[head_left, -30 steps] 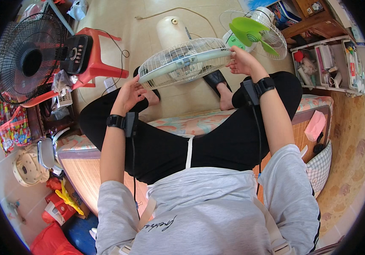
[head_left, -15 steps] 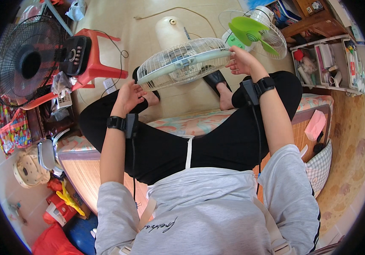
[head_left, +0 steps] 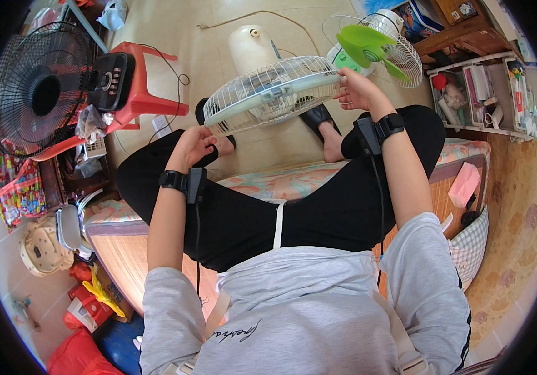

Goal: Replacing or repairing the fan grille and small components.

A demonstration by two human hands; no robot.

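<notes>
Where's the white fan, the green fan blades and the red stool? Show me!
White fan (head_left: 273, 95): head view, middle of its pale rim.
Green fan blades (head_left: 363, 44): head view, on the big blade.
Red stool (head_left: 143, 95): head view, on its bare red edge.

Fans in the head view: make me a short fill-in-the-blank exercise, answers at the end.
1. The small fan at the upper right has blades coloured ____.
2. The large fan at the upper left is coloured ____.
3. The hand at the right end of the white fan guard is the person's ____ one.

Missing words: green; black; right.
</notes>
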